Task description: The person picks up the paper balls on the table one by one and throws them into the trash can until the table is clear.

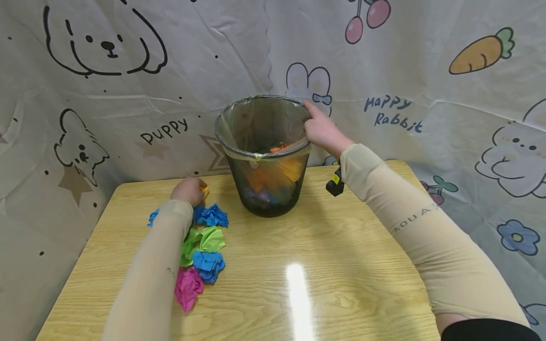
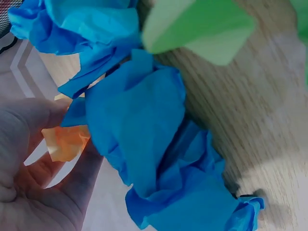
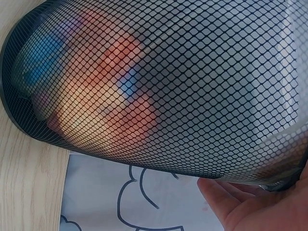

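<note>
Although it was mostly covered in the head view, a crumpled orange paper (image 2: 66, 144) was near the far edge of the wooden table (image 1: 362, 265), left of the mesh bin (image 1: 271, 210), pinched between the thumb and fingers of the left hand (image 1: 186, 191); that narrow hold probably suited so small and light a piece. Whether the paper touched the tabletop, I could not tell. Blue papers (image 1: 214, 216) lay just beside it, and towards the near side came green papers (image 1: 212, 239), another blue paper (image 1: 208, 266) and a pink paper (image 1: 188, 289), bunched in a line perhaps for easy reach.

To their right, the bin stood upright, its clear liner (image 1: 236, 128) folded over the rim (image 1: 256, 156), likely against slipping. More coloured papers (image 3: 106, 86) lay low inside. The right hand (image 1: 323, 129) gripped the rim's right side, presumably to steady the bin. A printed sheet (image 1: 247, 47) hung behind.
</note>
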A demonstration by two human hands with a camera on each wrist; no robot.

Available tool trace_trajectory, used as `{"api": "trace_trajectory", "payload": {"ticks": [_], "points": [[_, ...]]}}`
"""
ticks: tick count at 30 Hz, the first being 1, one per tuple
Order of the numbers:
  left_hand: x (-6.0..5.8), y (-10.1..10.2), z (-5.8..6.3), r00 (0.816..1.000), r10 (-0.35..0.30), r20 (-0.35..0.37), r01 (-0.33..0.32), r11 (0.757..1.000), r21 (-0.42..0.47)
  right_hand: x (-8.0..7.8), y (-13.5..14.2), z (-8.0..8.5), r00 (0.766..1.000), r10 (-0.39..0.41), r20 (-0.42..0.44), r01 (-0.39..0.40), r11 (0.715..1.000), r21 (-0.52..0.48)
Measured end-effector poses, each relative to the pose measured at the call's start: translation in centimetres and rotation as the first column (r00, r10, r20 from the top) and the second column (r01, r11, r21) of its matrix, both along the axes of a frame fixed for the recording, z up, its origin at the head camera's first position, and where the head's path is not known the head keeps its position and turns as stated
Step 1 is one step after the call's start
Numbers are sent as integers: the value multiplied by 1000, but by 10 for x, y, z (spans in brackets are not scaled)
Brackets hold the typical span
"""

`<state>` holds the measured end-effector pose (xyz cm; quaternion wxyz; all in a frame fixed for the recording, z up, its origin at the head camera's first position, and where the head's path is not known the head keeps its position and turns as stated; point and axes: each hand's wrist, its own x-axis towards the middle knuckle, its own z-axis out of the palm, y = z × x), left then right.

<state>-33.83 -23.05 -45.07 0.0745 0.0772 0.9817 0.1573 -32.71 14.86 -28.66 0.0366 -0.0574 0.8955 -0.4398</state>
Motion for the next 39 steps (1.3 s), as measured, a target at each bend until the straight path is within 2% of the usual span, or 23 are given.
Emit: {"api": "trace_trajectory", "payload": {"ticks": [4, 11, 22, 27, 39], "points": [[3, -1, 1, 1000, 1, -24, -1, 1000, -2, -1, -1, 0, 1000, 8, -1, -8, 1000, 1], [5, -4, 9, 997, -27, -71, 28, 1000, 13, 0, -1, 0, 1000, 12, 1, -12, 1000, 0], [12, -17, 35, 996, -25, -87, 42, 981, 189, 3, 0, 1, 1000, 0, 14, 1, 1000, -29], [18, -22, 52, 995, -15, -101, 40, 967, 252, 3, 0, 2, 1000, -2, 16, 2, 1000, -31], [29, -17, 104, 973, 45, -226, 45, 925, 377, 2, 0, 0, 1000, 1, 14, 0, 1000, -27]]}}
